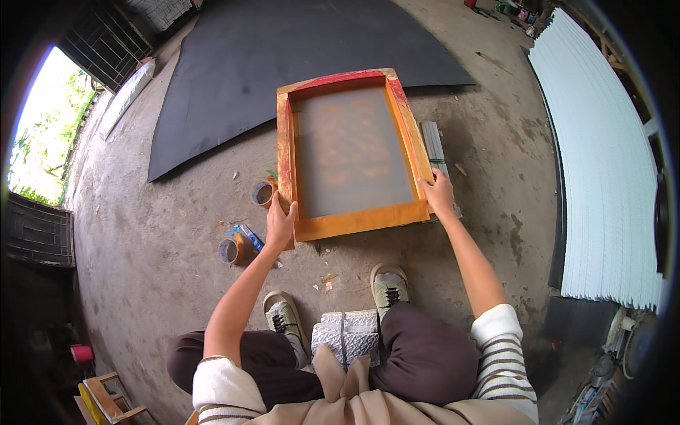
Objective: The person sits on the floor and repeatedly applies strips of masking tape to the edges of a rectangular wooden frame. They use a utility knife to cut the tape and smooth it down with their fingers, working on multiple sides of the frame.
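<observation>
A screen printing frame (pixel 360 221) of wood, with orange and red stains and a grey mesh, is held out before me. My left hand (pixel 280 223) grips its left side near the lower corner. On the right side, my right hand (pixel 438 194) is closed round the edge at about the same height. Faint pale orange shapes show through the mesh (pixel 350 152). Below the frame's right side juts a stack of grey strips (pixel 433 142), mostly hidden. What lies under the rest of the frame cannot be seen.
Two rolls of brown tape (pixel 263 193) and a blue cutter knife (pixel 251 237) lie on the concrete floor left of the frame. A large black sheet (pixel 312 39) spreads beyond. A tall stack of pale blue sheets (pixel 602 163) stands at right. Between my shoes sits a silvery wrapped block (pixel 346 333).
</observation>
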`<state>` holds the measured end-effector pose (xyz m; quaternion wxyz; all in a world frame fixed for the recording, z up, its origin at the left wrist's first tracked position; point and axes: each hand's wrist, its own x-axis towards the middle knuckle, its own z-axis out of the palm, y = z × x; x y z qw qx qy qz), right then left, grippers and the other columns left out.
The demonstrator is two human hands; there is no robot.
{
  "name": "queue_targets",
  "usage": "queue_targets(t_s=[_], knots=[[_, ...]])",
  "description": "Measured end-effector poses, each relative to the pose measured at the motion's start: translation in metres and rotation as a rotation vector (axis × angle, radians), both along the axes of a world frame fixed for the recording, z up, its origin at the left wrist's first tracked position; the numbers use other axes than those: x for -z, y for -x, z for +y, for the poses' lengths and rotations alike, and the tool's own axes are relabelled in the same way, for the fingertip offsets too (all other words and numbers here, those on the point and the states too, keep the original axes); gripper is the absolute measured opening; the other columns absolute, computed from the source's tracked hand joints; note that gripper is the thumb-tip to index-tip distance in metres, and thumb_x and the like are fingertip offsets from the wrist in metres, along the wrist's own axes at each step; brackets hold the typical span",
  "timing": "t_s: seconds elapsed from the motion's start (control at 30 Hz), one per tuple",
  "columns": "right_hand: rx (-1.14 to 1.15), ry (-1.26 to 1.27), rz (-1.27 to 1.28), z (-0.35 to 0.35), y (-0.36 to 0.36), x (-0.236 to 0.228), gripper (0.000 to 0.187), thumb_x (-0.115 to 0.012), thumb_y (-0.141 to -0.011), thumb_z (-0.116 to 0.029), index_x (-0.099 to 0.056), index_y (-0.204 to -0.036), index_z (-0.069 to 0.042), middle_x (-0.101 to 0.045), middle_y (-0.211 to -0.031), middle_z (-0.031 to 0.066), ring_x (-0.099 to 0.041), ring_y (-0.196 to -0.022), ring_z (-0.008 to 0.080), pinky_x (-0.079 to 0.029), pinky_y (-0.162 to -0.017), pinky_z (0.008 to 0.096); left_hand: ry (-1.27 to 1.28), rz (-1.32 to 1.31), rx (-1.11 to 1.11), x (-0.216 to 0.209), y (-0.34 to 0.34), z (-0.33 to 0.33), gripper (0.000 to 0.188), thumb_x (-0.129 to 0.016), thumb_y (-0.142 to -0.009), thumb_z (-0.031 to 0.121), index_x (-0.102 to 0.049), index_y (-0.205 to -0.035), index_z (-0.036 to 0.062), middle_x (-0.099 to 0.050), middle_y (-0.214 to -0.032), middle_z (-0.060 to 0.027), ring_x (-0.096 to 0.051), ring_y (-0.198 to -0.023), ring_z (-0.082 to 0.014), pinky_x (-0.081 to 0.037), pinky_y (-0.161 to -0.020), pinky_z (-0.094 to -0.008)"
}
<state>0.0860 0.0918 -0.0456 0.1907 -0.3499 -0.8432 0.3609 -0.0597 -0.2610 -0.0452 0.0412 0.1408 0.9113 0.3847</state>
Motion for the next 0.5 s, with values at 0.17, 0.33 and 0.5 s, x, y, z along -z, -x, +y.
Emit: queue_targets(t_s=[0.17, 0.33, 0.5], knots=[[-0.385, -0.335, -0.089, 0.006, -0.017, -0.05, 0.028, -0.065, -0.081, -0.013, -0.061, -0.106, -0.001, -0.054, -0.099, 0.0129, -0.044, -0.103, 0.0293, -0.039, -0.093, 0.0383, 0.067, 0.25, 0.32, -0.035, 0.002, -0.012, 0.043, -0.061, -0.086, 0.025, -0.049, -0.121, 0.0027, -0.052, -0.115, -0.0154, -0.041, -0.12, -0.0333, -0.032, -0.103, -0.0427], [-0.678, -0.059, -0.281, 0.018, -0.022, -0.065, 0.012, -0.068, -0.077, -0.008, -0.067, -0.085, 0.0, -0.057, -0.091, 0.0136, -0.054, -0.092, 0.0276, -0.045, -0.084, 0.0361, 0.266, 0.363, 0.745, -0.057, 0.011, -0.02, 0.024, -0.063, -0.081, 0.018, -0.061, -0.102, 0.006, -0.056, -0.108, -0.0082, -0.046, -0.113, -0.027, -0.033, -0.103, -0.0426], [-0.682, -0.061, -0.299, 0.017, -0.02, -0.065, 0.013, -0.071, -0.073, -0.008, -0.065, -0.078, 0.002, -0.057, -0.087, 0.0138, -0.059, -0.082, 0.0273, -0.048, -0.075, 0.0361, 0.264, 0.321, 0.797, -0.063, 0.004, -0.016, 0.022, -0.061, -0.084, 0.02, -0.063, -0.101, 0.0063, -0.058, -0.106, -0.0074, -0.047, -0.113, -0.0244, -0.032, -0.104, -0.0429]])
